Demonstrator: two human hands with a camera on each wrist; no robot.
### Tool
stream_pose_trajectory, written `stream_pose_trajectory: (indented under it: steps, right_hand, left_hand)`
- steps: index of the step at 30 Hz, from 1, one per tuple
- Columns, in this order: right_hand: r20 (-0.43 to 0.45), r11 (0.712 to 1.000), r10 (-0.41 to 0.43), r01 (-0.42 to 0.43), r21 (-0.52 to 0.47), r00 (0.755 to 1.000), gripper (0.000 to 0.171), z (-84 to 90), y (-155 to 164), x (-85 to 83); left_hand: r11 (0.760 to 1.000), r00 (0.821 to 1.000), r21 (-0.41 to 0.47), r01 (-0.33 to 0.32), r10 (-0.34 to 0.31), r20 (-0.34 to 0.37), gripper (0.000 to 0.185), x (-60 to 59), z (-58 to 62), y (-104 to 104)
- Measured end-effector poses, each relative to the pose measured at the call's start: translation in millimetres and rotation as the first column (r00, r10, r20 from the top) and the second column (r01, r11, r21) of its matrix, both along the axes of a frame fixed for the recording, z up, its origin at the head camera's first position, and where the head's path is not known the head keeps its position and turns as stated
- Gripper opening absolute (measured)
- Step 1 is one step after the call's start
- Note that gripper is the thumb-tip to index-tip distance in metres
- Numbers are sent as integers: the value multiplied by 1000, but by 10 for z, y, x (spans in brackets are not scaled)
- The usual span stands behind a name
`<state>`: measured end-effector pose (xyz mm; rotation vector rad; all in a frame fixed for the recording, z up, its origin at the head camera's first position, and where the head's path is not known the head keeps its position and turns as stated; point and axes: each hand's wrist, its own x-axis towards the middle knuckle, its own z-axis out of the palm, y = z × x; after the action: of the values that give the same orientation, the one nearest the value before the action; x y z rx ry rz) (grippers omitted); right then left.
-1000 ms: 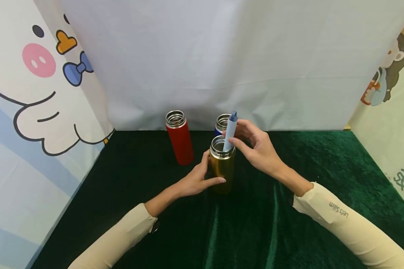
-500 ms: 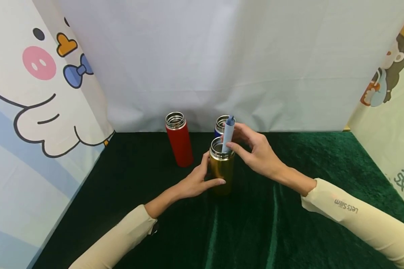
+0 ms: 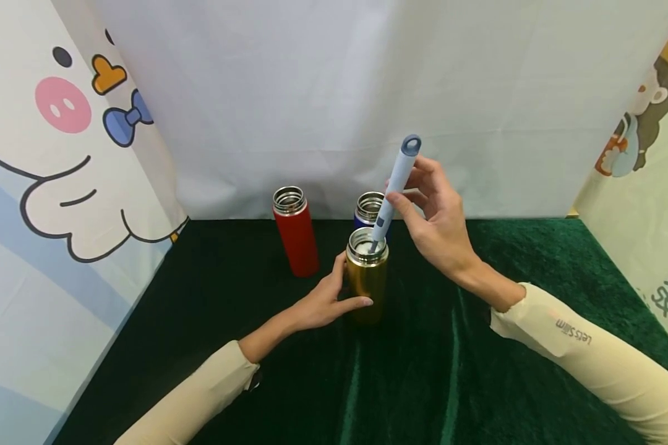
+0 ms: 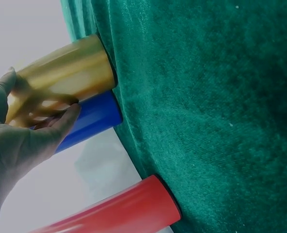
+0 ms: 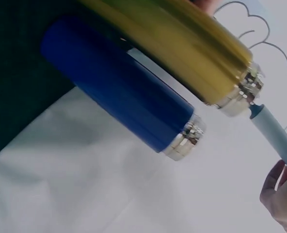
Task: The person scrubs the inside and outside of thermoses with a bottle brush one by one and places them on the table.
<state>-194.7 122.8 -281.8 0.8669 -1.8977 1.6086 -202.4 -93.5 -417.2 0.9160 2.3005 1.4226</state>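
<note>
A gold thermos bottle (image 3: pixel 367 284) with a bare steel neck stands upright on the cloth, its mouth uncapped. My left hand (image 3: pixel 325 300) grips its side, thumb across the front; the left wrist view shows the fingers curved around the gold bottle (image 4: pixel 75 68). Above it, my right hand (image 3: pixel 440 219) pinches a bottle brush (image 3: pixel 399 176) by its light-blue handle, which ends in a dark loop. The brush leans right, its thin stem reaching into the mouth, where something white shows. In the right wrist view, the brush handle (image 5: pixel 274 133) points at the gold bottle's neck.
Just behind the gold bottle stands an uncapped blue bottle (image 5: pixel 114 87), mostly hidden in the head view. An uncapped red bottle (image 3: pixel 297 241) stands back left. Dark green velvet (image 3: pixel 289 389) covers the table, and a pale curtain (image 3: pixel 334 111) hangs along its far edge.
First the brush dips slightly; then my right hand lifts it up and to the right, baring more handle, the stem and white inside the mouth. My left hand stays on the gold bottle.
</note>
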Motion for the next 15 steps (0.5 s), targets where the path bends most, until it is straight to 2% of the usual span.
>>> stream_pose_trajectory:
  steps: [6,11,15]
  right_hand:
    - [-10,999,24,-24,23,1000,47,133,-24,0]
    - [6,998,39,-39,46,999,48,246,-1,-7]
    - [26,997,37,-39,59,999,47,266,35,-54]
  left_hand:
    - [999,1000,-30,-12,12,-18,92,0,-11,-5]
    - [997,998,-76,-22,17,-65,93,3,-9,-13]
    - [998,997,-68,-19,14,-72,94,-1,-22,-14]
